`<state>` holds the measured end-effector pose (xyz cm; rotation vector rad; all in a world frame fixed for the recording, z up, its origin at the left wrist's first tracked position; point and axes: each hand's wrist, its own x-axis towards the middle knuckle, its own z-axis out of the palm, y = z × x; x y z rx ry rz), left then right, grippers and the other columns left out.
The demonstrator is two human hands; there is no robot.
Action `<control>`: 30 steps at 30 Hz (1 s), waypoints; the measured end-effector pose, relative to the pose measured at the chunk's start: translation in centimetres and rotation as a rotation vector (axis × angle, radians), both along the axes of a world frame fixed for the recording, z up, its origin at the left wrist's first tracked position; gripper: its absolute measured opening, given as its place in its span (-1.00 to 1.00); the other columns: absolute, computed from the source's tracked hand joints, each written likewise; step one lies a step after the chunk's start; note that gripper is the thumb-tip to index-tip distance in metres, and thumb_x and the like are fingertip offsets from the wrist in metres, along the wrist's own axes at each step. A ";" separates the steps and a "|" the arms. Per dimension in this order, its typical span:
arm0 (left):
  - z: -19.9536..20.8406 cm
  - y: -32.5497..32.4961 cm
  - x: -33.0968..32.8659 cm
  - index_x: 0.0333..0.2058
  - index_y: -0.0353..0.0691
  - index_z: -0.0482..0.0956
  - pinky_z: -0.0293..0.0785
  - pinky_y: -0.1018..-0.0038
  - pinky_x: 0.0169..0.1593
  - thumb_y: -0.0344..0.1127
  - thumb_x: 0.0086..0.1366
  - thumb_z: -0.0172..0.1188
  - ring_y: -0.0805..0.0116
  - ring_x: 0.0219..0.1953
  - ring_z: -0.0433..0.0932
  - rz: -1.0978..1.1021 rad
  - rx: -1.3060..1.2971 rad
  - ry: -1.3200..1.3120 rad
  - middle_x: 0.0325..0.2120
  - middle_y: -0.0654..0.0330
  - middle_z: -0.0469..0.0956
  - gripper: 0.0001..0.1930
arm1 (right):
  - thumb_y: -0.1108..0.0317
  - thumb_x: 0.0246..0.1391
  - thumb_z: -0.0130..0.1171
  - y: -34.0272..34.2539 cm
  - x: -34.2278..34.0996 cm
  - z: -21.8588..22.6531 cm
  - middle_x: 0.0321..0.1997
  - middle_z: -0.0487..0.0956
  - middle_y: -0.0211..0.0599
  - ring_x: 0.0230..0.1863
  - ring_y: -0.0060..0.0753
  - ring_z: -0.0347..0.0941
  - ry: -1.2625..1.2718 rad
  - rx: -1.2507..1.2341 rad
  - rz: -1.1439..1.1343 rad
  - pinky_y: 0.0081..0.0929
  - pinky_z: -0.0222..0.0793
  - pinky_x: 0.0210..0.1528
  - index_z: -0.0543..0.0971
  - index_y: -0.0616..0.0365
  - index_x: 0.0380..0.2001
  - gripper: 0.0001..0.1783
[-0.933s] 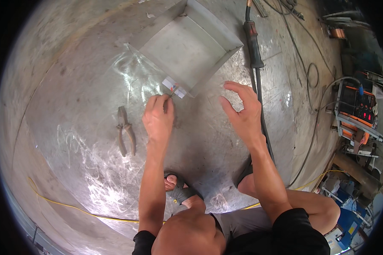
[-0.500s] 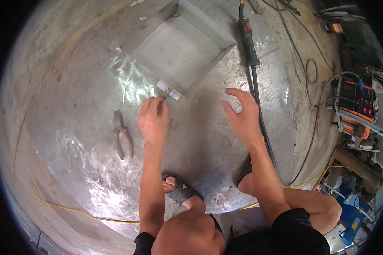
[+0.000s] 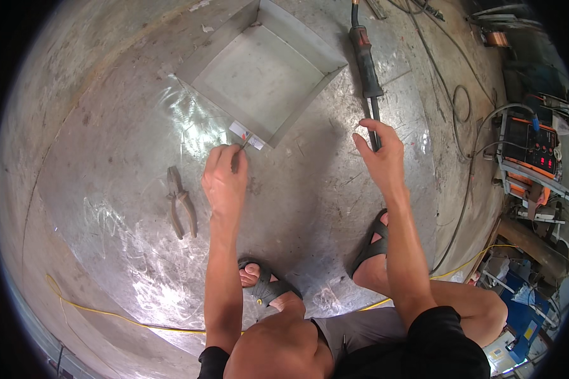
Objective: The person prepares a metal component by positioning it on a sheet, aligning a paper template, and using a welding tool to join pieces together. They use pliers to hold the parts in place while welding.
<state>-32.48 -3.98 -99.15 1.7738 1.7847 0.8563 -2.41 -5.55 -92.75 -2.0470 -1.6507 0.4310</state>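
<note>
In the head view, the left hand (image 3: 224, 182) is closed in a pinch on a thin dark stick (image 3: 244, 144), which points up at a white card (image 3: 237, 128) with a small coloured mark; whether the tip touches the card cannot be told; the card lies along the near corner of an open metal box (image 3: 256, 77), which sits with its low walls up on the scuffed metal sheet (image 3: 284, 180); the right hand (image 3: 389, 155) holds its thumb and forefinger well apart in a curve, over the black cable (image 3: 375, 110) of the welding torch (image 3: 365, 60); whether it touches that cable cannot be told; the torch lies just right of the box; a pair of pliers (image 3: 181, 203) lies left of the left hand, its handles toward the person; a yellow cord (image 3: 107, 308) runs behind the sandals (image 3: 273, 292); an orange and black machine (image 3: 532, 151) stands at far right.
</note>
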 end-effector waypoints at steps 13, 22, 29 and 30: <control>0.2 -0.3 -0.1 -0.23 -0.28 0.66 0.55 0.33 -0.30 -0.51 0.20 0.34 0.19 -0.38 0.64 0.018 -0.013 -0.070 -0.32 0.15 0.62 -0.85 | 0.35 0.07 0.41 0.1 0.9 0.0 -0.11 0.66 -0.09 -0.08 -0.20 0.58 0.030 -0.035 -0.057 -0.34 0.46 -0.12 0.66 0.19 -0.04 -0.63; -0.1 -0.2 -0.1 -0.27 -0.27 0.68 0.55 0.35 -0.29 -0.51 0.20 0.33 0.22 -0.38 0.65 0.016 0.008 -0.084 -0.34 0.16 0.63 -0.88 | 0.34 0.04 0.40 1.4 2.5 -0.6 -0.15 0.66 0.00 -0.08 -0.02 0.58 -0.019 -0.020 -0.052 -0.21 0.44 0.00 0.66 0.21 -0.07 -0.64; -0.1 -0.1 -0.1 -0.27 -0.27 0.67 0.55 0.35 -0.29 -0.51 0.19 0.34 0.22 -0.38 0.65 0.010 0.007 -0.063 -0.34 0.16 0.63 -0.88 | 0.30 0.04 0.42 2.1 3.2 -0.7 -0.15 0.66 -0.01 -0.07 -0.07 0.61 -0.064 -0.043 -0.025 -0.26 0.44 0.05 0.66 0.18 -0.05 -0.61; -0.1 -0.1 -0.1 -0.27 -0.27 0.67 0.55 0.35 -0.29 -0.51 0.19 0.34 0.21 -0.38 0.65 0.009 0.010 -0.062 -0.34 0.16 0.63 -0.88 | 0.29 0.04 0.42 2.1 3.2 -0.8 -0.15 0.66 -0.01 -0.07 -0.07 0.61 -0.069 -0.053 -0.027 -0.26 0.44 0.05 0.66 0.18 -0.05 -0.61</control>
